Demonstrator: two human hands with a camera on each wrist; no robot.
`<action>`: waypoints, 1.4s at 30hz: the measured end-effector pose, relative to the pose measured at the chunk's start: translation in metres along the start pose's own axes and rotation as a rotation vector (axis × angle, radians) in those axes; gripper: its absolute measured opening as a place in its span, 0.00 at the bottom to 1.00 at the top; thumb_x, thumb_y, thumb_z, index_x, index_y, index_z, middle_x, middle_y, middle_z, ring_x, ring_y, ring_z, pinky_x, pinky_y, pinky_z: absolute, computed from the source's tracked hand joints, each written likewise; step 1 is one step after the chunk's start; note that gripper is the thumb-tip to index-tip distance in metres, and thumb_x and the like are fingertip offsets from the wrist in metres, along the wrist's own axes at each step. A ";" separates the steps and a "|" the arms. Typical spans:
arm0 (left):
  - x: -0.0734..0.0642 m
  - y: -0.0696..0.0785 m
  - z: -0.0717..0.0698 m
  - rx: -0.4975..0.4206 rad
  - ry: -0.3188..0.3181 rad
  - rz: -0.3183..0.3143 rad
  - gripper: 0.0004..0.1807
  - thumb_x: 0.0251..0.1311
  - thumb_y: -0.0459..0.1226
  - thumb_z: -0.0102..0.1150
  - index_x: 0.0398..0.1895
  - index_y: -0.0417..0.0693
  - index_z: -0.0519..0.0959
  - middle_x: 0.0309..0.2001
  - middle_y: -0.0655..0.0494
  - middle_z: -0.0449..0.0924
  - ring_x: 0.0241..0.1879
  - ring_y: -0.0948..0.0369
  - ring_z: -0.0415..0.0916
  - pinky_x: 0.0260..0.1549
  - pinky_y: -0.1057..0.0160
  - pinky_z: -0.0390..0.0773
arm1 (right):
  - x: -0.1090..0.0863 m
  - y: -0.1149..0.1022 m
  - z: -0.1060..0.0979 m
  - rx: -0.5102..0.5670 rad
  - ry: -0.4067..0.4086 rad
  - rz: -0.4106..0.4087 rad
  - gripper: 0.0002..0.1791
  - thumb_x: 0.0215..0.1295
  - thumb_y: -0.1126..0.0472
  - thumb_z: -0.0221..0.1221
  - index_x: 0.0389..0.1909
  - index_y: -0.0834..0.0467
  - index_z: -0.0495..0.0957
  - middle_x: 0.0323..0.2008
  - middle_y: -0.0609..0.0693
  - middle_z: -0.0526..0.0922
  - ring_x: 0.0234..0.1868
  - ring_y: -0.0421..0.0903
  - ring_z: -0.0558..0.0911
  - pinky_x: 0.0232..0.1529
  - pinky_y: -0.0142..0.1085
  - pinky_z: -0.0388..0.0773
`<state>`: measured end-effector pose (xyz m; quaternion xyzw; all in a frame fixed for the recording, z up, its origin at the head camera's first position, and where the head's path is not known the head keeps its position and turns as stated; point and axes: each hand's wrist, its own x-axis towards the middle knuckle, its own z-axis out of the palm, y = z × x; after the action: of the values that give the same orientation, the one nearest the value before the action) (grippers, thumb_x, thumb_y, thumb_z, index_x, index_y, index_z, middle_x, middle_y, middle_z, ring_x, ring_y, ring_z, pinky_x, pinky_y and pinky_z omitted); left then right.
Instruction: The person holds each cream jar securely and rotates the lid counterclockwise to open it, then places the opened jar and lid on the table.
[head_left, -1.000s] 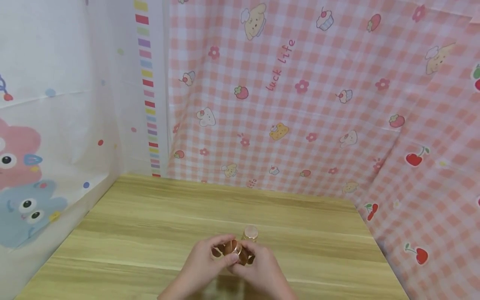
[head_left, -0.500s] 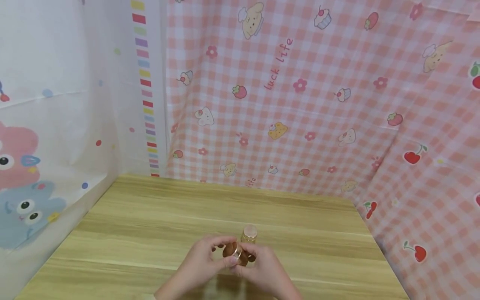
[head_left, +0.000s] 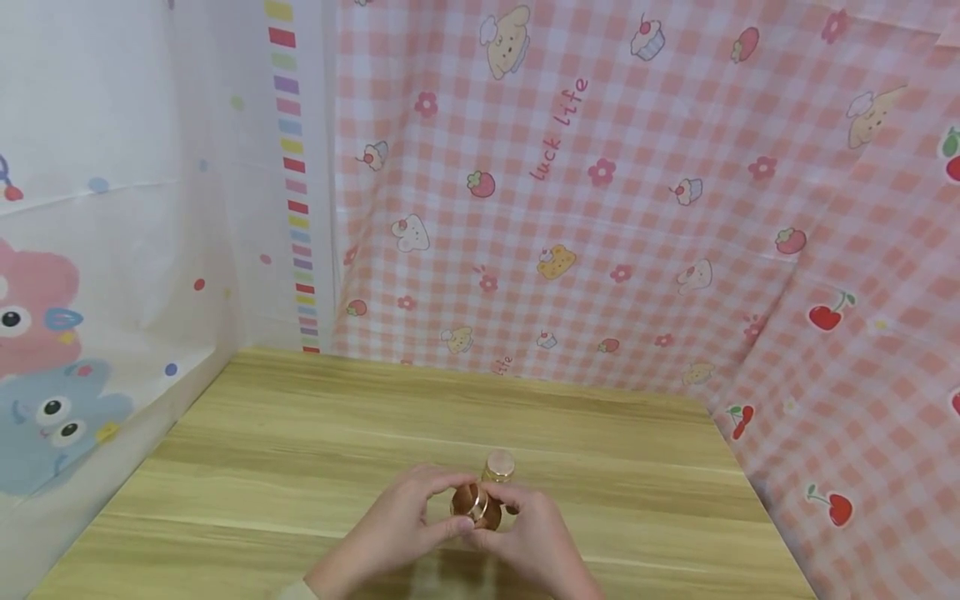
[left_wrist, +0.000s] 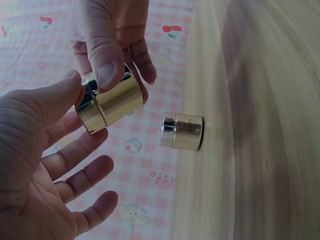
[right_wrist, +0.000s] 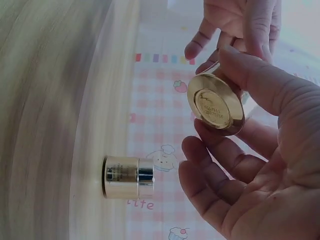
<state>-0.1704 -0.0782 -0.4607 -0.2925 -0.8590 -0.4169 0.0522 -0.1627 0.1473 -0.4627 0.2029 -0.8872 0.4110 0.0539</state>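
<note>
Gold and shiny, a small jar (head_left: 476, 506) is held just above the wooden table (head_left: 300, 450), near its front edge, between both hands. The left hand (head_left: 390, 533) pinches the jar's lid end with thumb and forefinger, while its other 3 fingers (left_wrist: 82, 177) spread loosely and hold nothing. The right hand (head_left: 528, 542) grips the jar's body, thumb on one side and curled fingers (right_wrist: 220, 157) on the other. In the wrist views the jar lies tilted on its side, and its round base (right_wrist: 216, 105) carries faint lettering too small to read. A second gold jar (head_left: 499, 467) stands upright on the table just behind the held one, apart from both hands. Pink checked cloth (head_left: 600, 208) with cartoon prints hangs behind and to the right of the table; a white cartoon sheet (head_left: 90, 250) hangs to its left.
</note>
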 end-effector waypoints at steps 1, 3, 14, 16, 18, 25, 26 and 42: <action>0.000 -0.001 0.000 0.009 0.006 0.014 0.28 0.67 0.56 0.69 0.67 0.59 0.82 0.58 0.60 0.87 0.39 0.72 0.68 0.34 0.71 0.75 | 0.000 0.000 0.000 -0.016 0.005 -0.001 0.21 0.59 0.45 0.78 0.54 0.39 0.90 0.45 0.33 0.91 0.48 0.32 0.86 0.53 0.41 0.85; 0.001 -0.002 0.002 0.033 0.021 0.037 0.28 0.67 0.56 0.69 0.67 0.59 0.83 0.58 0.62 0.88 0.41 0.72 0.70 0.36 0.71 0.75 | 0.000 0.000 0.001 -0.032 0.006 -0.001 0.21 0.59 0.45 0.78 0.54 0.40 0.90 0.46 0.33 0.92 0.49 0.33 0.86 0.54 0.42 0.86; 0.002 -0.004 0.005 0.159 0.081 0.117 0.26 0.67 0.54 0.69 0.65 0.57 0.84 0.57 0.67 0.89 0.56 0.65 0.80 0.58 0.48 0.79 | 0.001 -0.001 0.003 -0.070 -0.024 0.000 0.23 0.61 0.47 0.77 0.57 0.45 0.89 0.44 0.34 0.91 0.50 0.37 0.87 0.59 0.47 0.86; 0.002 -0.004 0.005 0.174 0.076 0.119 0.26 0.68 0.54 0.68 0.65 0.57 0.84 0.56 0.67 0.89 0.56 0.64 0.80 0.59 0.47 0.79 | 0.002 -0.002 0.003 -0.064 -0.029 -0.015 0.22 0.62 0.47 0.77 0.56 0.46 0.89 0.44 0.34 0.91 0.50 0.38 0.87 0.59 0.49 0.87; 0.002 -0.004 0.005 0.185 0.073 0.118 0.26 0.68 0.55 0.67 0.65 0.56 0.84 0.54 0.67 0.88 0.55 0.65 0.79 0.59 0.48 0.78 | 0.002 -0.002 0.003 -0.062 -0.028 -0.032 0.21 0.62 0.47 0.77 0.56 0.45 0.89 0.45 0.35 0.91 0.50 0.39 0.87 0.58 0.47 0.87; 0.000 -0.003 0.006 0.173 0.062 0.092 0.27 0.68 0.57 0.66 0.64 0.58 0.84 0.49 0.72 0.85 0.53 0.68 0.76 0.59 0.49 0.77 | 0.000 -0.001 0.007 -0.080 0.009 -0.073 0.20 0.61 0.49 0.78 0.54 0.43 0.89 0.47 0.36 0.92 0.50 0.38 0.87 0.54 0.40 0.86; 0.000 -0.003 0.006 0.175 0.062 0.088 0.27 0.68 0.58 0.66 0.65 0.58 0.84 0.48 0.72 0.85 0.53 0.68 0.75 0.59 0.49 0.77 | 0.000 0.000 0.008 -0.086 0.016 -0.079 0.20 0.61 0.49 0.78 0.54 0.43 0.90 0.47 0.36 0.92 0.50 0.38 0.87 0.54 0.40 0.86; 0.000 -0.005 0.006 0.131 0.049 0.079 0.28 0.70 0.58 0.62 0.66 0.55 0.83 0.48 0.71 0.82 0.52 0.69 0.71 0.54 0.57 0.76 | 0.000 0.000 0.011 -0.090 0.049 -0.088 0.21 0.64 0.43 0.75 0.55 0.46 0.90 0.50 0.40 0.93 0.52 0.45 0.89 0.54 0.46 0.88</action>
<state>-0.1718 -0.0765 -0.4676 -0.3118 -0.8707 -0.3646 0.1084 -0.1615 0.1393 -0.4701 0.2287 -0.8934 0.3727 0.1028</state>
